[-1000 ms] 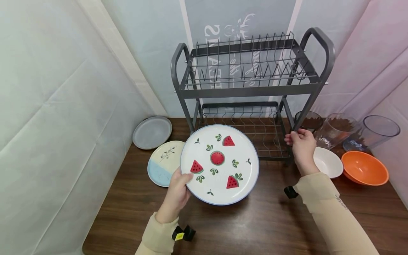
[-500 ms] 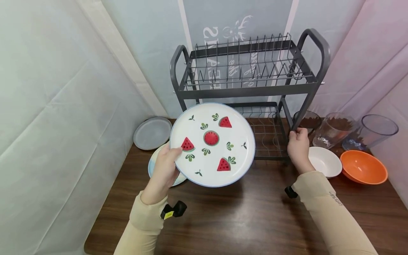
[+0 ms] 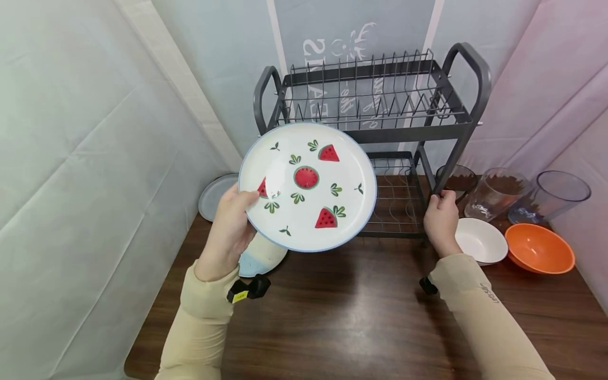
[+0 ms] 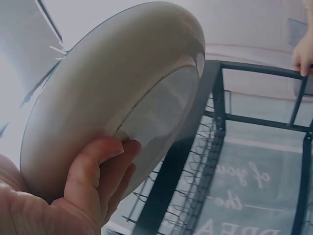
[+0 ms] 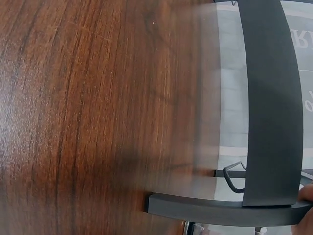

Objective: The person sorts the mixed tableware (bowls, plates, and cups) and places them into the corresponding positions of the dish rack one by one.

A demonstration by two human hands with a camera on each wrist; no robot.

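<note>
A large white plate (image 3: 306, 211) with painted watermelons is held up in front of the dark grey two-tier dish rack (image 3: 413, 134), covering the rack's left front. My left hand (image 3: 227, 232) grips its left rim, thumb on the upper face. In the left wrist view, curled fingers (image 4: 93, 166) press the plate's pale underside (image 4: 112, 73) near the foot ring. At the rack's right front post, my right hand (image 3: 442, 219) holds on low down. The right wrist view catches only a bit of that hand (image 5: 305, 213) at the rack frame (image 5: 210, 208).
Behind my left hand lie a grey plate (image 3: 209, 200) and a partly covered cream-and-blue plate (image 3: 263, 256). To the right of the rack stand a white bowl (image 3: 481, 240), an orange bowl (image 3: 540, 248), a dark glass (image 3: 456, 182), a clear glass (image 3: 496, 198) and a bluish glass (image 3: 546, 198).
My left hand has raised the watermelon plate and moved it a little left, so it now overlaps the rack's upper tier. My right hand stays at the post, and the rack's right side shifted slightly left.
</note>
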